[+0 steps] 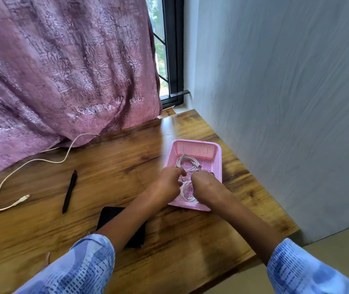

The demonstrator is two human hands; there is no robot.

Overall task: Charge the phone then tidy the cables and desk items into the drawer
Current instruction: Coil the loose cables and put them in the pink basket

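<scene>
- While both hands reach into the pink basket (194, 146), the left hand (167, 183) and right hand (206, 184) curl their fingers on the near coiled white cable (185, 193).
- Second coil (188, 163) lies just beyond the knuckles.

Two coiled white cables (188, 163) lie in the pink basket (194, 147); black phone (110, 215) flat nearby.

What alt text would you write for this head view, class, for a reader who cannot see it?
Both hands, left and right, reach into a pink basket holding coiled white cables on a wooden desk. To the left lie a loose cable, a pen and a phone.
</scene>
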